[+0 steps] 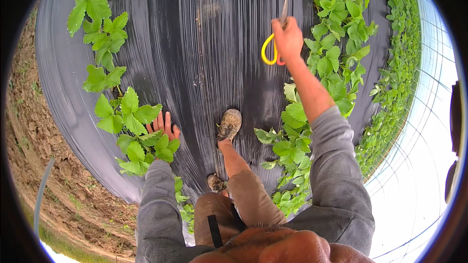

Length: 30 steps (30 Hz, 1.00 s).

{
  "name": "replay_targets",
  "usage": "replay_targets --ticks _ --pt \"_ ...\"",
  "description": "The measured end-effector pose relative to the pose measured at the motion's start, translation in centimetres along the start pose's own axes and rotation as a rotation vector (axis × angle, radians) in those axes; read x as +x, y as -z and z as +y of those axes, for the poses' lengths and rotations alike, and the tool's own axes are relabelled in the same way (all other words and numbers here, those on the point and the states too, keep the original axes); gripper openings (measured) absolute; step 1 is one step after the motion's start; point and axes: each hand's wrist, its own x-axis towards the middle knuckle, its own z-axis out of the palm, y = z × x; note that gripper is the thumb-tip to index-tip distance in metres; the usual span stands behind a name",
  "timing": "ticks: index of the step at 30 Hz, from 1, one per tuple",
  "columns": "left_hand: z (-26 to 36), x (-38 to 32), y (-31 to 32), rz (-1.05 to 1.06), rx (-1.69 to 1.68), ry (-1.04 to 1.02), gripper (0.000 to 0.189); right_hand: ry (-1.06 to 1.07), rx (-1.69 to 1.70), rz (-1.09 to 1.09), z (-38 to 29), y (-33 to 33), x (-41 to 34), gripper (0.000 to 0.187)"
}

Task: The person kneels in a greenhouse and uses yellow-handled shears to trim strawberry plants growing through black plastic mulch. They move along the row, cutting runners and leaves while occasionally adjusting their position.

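My right hand [289,40] is closed around a pair of scissors [268,53] with yellow and red handle loops, above the black plastic mulch film [219,62]. The metal blades point away from me, towards the top of the view. On the left, my left hand [165,128] rests with its fingers spread on or just over the film, partly hidden under the leaves of a strawberry plant [137,117]. Whether it touches a stem there cannot be seen. Near my right forearm grows a row of strawberry plants [329,54].
My shod foot [229,122] stands on the film between the two plant rows, the other shoe [215,182] behind it. Bare soil [55,160] and a grey curved pipe [43,193] lie at the left. Another green plant row [400,44] runs along the right, beside a translucent wall with thin lines.
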Motion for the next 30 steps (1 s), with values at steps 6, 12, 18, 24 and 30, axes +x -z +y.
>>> replay_targets --ticks 6,12,18,24,30 --pt "-0.1 0.4 0.2 0.029 -0.009 -0.036 0.066 -0.082 -0.325 -0.014 1.9 1.4 11.6 0.053" --pt "-0.2 0.1 0.1 -0.034 0.026 -0.027 0.065 0.059 -0.366 -0.184 6.1 -0.5 11.2 0.057" --pt "-0.3 0.1 -0.5 0.015 0.048 -0.040 0.063 0.025 -0.292 -0.135 6.1 -0.3 11.3 0.053" --pt "-0.3 -0.4 -1.2 0.015 0.086 -0.019 0.061 -0.012 -0.117 -0.089 5.8 0.1 10.9 0.047" --pt "0.2 0.0 -0.9 -0.121 0.124 0.038 0.065 -0.058 0.006 -0.154 6.2 0.1 11.7 0.045"
